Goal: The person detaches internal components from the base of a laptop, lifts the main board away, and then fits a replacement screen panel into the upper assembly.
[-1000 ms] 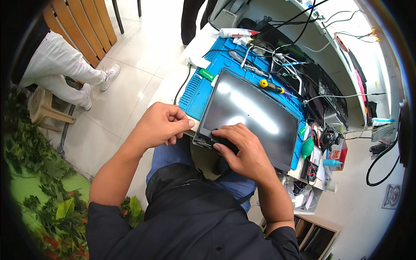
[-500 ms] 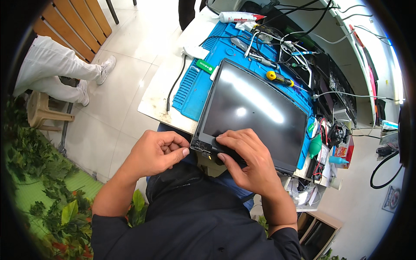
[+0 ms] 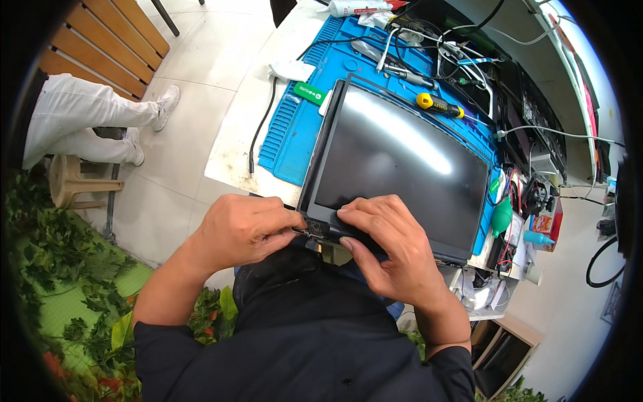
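A dark laptop screen [image 3: 402, 171] with a black bezel lies over the blue work mat, its near edge reaching past the bench edge. My right hand [image 3: 392, 244] grips that near edge, fingers on the front and thumb below. At the near left corner, where a small metal hinge-like part [image 3: 312, 231] shows, my left hand [image 3: 258, 228] has thumb and fingers pinched together. What lies between those fingertips is mostly hidden; a thin metallic bit shows beside them.
The blue mat [image 3: 281, 144] carries a green-and-white piece [image 3: 309, 93], a yellow-black screwdriver [image 3: 439, 104] and several cables. A black cable [image 3: 252, 151] trails at left. On the right are a green blower bulb [image 3: 501, 218] and a light-blue bottle [image 3: 538, 238]. Another person's legs [image 3: 100, 104] stand at far left.
My left hand has moved right onto the screen's near left corner, its fingers now pinching there. The right hand keeps its grip on the near edge. The whole view has shifted slightly.
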A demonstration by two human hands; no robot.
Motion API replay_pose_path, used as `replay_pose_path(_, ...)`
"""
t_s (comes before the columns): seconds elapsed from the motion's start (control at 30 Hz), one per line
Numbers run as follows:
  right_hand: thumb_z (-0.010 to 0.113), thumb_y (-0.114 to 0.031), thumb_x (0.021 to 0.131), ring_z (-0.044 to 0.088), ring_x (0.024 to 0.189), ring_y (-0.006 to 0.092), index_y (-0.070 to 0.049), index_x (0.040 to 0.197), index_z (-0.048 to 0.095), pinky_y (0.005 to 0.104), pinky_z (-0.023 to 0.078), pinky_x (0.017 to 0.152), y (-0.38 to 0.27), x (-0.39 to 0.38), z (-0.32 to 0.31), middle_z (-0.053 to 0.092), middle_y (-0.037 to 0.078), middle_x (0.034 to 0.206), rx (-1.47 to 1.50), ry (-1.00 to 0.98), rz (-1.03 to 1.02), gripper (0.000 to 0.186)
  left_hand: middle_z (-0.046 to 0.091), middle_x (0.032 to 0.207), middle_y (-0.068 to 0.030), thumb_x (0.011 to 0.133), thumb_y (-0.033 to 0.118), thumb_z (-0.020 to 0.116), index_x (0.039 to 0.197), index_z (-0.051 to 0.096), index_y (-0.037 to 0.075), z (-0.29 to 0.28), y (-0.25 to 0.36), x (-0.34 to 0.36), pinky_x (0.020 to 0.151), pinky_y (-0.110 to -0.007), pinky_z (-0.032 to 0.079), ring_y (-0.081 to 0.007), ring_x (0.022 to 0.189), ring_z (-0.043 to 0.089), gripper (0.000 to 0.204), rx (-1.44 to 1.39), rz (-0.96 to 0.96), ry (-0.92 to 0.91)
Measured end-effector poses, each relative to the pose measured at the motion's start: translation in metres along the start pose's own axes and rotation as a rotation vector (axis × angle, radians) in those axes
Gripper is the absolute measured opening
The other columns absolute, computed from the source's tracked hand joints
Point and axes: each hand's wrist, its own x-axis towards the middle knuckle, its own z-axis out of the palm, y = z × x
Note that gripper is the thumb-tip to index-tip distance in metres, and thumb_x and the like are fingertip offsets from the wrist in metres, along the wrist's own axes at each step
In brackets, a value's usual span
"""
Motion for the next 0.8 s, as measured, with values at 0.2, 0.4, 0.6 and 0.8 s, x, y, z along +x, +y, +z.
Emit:
replay_pose_path(0.2, 0.084, 0.001, 0.087, 0.068, 0.107, 0.0364, 0.0, 0.121, 0.074, 0.0454, 0.057, 0.095, 0.0, 0.0, 0.004, 0.074, 0.016, 0.12, 0.01, -0.034, 0.003, 0.036, 0.074, 0.085, -0.0023, 0.095, 0.007, 0.085, 0.112, 0.077, 0.002, -0.012, 0.01, -0.005, 0.059, -0.027, 0.055, -0.0085, 0.067, 0.07, 0.019, -0.57, -0.486, -0.025)
replay_pose_path(0.4, 0.083, -0.005, 0.09, 0.066, 0.114, 0.0327, -0.002, 0.121, 0.076, 0.0437, 0.052, 0.098, 0.001, -0.002, 0.013, 0.073, 0.012, 0.126, -0.073, -0.1, -0.022, 0.032, 0.079, 0.093, -0.0107, 0.101, 0.01, 0.082, 0.118, 0.073, -0.007, 0.002, 0.018, -0.004, 0.063, -0.026, 0.063, -0.0134, 0.073, 0.077, 0.025, -0.922, -0.784, 0.163)
replay_pose_path(0.6, 0.082, -0.002, 0.089, 0.066, 0.113, 0.032, -0.004, 0.119, 0.077, 0.0441, 0.052, 0.098, -0.003, 0.0, 0.011, 0.072, 0.011, 0.129, -0.087, -0.112, -0.036, 0.031, 0.078, 0.087, -0.0098, 0.101, 0.011, 0.082, 0.107, 0.077, -0.006, 0.01, 0.02, -0.004, 0.061, -0.026, 0.062, -0.0143, 0.073, 0.078, 0.018, -0.92, -0.838, 0.192)
replay_pose_path(0.8, 0.08, 0.0, 0.089, 0.065, 0.114, 0.0319, -0.002, 0.118, 0.076, 0.044, 0.05, 0.095, -0.004, 0.001, 0.011, 0.07, 0.012, 0.127, -0.09, -0.164, -0.06, 0.029, 0.078, 0.086, -0.0096, 0.101, 0.01, 0.083, 0.102, 0.077, -0.006, 0.012, 0.024, 0.0, 0.061, -0.025, 0.062, -0.0135, 0.071, 0.077, 0.017, -0.832, -0.853, 0.198)
